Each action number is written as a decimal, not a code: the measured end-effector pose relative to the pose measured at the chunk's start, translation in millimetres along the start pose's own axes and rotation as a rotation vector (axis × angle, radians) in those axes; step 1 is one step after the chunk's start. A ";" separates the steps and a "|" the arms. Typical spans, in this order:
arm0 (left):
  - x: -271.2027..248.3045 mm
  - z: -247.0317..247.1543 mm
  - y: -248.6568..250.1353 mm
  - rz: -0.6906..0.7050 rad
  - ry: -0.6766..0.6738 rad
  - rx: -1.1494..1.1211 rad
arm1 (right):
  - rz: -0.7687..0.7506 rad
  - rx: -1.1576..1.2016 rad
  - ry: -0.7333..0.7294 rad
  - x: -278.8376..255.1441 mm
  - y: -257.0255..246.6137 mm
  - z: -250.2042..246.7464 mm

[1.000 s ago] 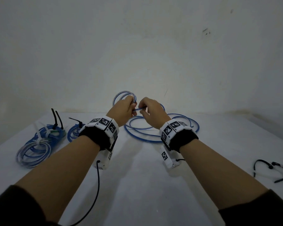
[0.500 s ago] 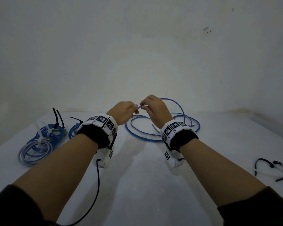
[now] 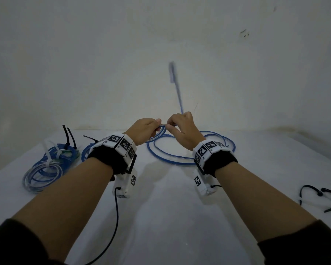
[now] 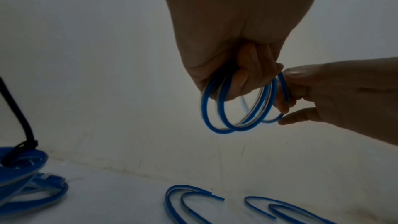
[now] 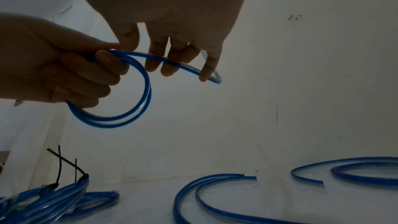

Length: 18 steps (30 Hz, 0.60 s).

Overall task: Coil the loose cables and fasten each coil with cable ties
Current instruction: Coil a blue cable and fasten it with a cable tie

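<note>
My left hand grips a small coil of blue cable, two or three loops hanging below the curled fingers. Close beside it, my right hand pinches the same cable where it leaves the coil, thumb against fingers. The cable's free tail sticks up, blurred, in front of the wall. More loose blue cable lies in wide loops on the white table under and beyond both hands.
Tied blue coils with white and black cable ties standing up lie at the left of the table. Loose black cable ties lie at the right edge. A white wall rises right behind the table.
The loop that stood above my left hand has been drawn into the held coil. The cable's arc swung round to the right, and its tail now whips upward.
</note>
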<state>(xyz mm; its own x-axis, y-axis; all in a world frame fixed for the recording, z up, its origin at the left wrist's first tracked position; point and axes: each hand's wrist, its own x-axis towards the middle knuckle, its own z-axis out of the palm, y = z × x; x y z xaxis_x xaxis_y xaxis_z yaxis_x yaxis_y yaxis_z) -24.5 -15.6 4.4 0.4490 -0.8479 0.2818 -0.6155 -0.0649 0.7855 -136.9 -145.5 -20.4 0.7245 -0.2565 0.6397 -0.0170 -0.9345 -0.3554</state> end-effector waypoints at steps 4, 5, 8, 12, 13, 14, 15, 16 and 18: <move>0.2 -4.0 7.6 -0.075 -0.008 -0.206 | 0.049 -0.075 -0.015 0.5 0.0 -2.7; 0.5 -5.2 8.5 -0.068 -0.017 -0.184 | 0.067 -0.109 -0.022 1.4 0.2 -3.0; -0.7 -8.8 10.7 -0.040 -0.036 -0.198 | 0.105 -0.164 -0.006 2.7 3.6 -1.7; -4.2 -13.2 16.0 -0.031 -0.010 -0.413 | 0.290 -0.159 0.027 3.0 10.9 -2.6; -4.9 -14.8 17.4 -0.037 0.003 -0.466 | 0.346 -0.146 0.018 2.9 12.9 -2.6; -5.5 -16.6 18.6 -0.039 0.015 -0.513 | 0.398 -0.127 0.024 2.5 15.6 -2.9; -5.6 -18.3 19.6 -0.036 0.026 -0.554 | 0.466 -0.054 0.046 1.5 17.4 -3.4; -5.5 -20.0 20.8 -0.029 0.037 -0.591 | 0.534 0.069 0.085 -0.1 16.2 -5.0; -4.5 -23.5 23.6 -0.020 0.046 -0.655 | 0.650 0.323 0.156 -4.2 13.9 -5.6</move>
<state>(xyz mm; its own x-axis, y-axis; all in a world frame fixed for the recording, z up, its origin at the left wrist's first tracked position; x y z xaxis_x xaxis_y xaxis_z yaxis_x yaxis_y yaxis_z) -25.8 -0.9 34.6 0.4923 -0.8256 0.2756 -0.0916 0.2657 0.9597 -144.0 -158.8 -24.2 0.5306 -0.7877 0.3132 -0.1879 -0.4696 -0.8627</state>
